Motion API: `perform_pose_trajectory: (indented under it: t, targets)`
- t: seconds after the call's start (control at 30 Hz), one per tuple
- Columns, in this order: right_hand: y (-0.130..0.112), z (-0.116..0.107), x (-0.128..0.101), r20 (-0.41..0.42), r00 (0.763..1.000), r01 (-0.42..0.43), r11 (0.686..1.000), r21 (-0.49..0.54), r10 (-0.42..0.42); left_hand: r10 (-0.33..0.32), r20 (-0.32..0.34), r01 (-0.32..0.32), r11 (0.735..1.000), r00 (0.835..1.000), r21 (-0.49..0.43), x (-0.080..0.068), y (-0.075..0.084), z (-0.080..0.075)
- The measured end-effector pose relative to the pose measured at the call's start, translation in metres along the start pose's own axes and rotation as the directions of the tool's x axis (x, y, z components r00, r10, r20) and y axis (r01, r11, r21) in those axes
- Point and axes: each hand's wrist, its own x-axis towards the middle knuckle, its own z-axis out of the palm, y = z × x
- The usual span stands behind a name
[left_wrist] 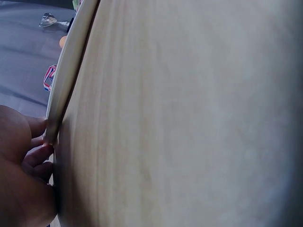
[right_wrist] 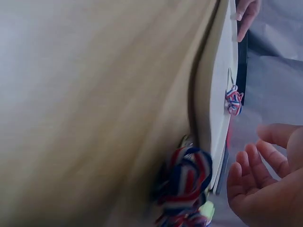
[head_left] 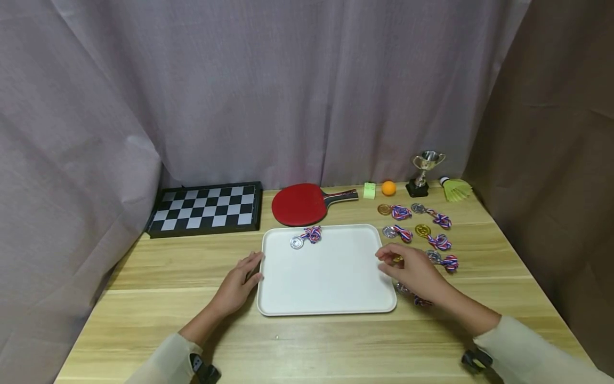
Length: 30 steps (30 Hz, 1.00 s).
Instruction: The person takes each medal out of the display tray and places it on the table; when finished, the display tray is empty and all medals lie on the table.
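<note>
A white tray [head_left: 331, 282] lies on the wooden table. On its far left part sits a silver medal [head_left: 297, 242] with a bundled red, white and blue ribbon [head_left: 312, 234]. My left hand [head_left: 238, 282] touches the tray's left rim with its fingertips and thumb. Over the right rim hovers my right hand [head_left: 413, 270], fingers loosely bent; the right wrist view shows nothing between them. Partly hidden by this hand is a gold medal [head_left: 398, 259]. Another silver medal [head_left: 402, 288] lies below it beside the tray, its ribbon [right_wrist: 187, 177] large in the right wrist view.
Several more medals, such as a gold one [head_left: 422, 230], lie right of the tray. Along the back stand a checkered board [head_left: 206, 208], a red table tennis paddle [head_left: 299, 205], a green block [head_left: 369, 190], an orange ball [head_left: 388, 188], a trophy [head_left: 424, 170] and a shuttlecock [head_left: 455, 189].
</note>
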Motion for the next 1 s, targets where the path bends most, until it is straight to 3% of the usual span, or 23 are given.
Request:
perform_pose_trajectory:
  t: [0.4, 0.7, 0.87, 1.0]
  targets:
    - [-0.035, 0.037, 0.067, 0.098, 0.983, 0.144, 0.986, 0.087, -0.153, -0.005, 0.003, 0.005, 1.0, 1.0, 0.002, 0.0, 0.0, 0.0]
    - [-0.068, 0.068, 0.11, 0.158, 0.966, 0.182, 0.974, 0.135, -0.203, -0.001, -0.001, 0.001, 1.0, 1.0, -0.003, -0.001, 0.001, 0.0]
    - [-0.077, 0.085, 0.127, 0.195, 0.947, 0.239, 0.965, 0.107, -0.256, 0.0, 0.0, 0.0, 1.0, 1.0, -0.005, -0.001, 0.001, 0.0]
    - [-0.078, 0.097, 0.137, 0.223, 0.945, 0.238, 0.971, 0.032, -0.239, 0.003, -0.003, -0.003, 1.0, 1.0, -0.004, -0.001, 0.0, 0.0]
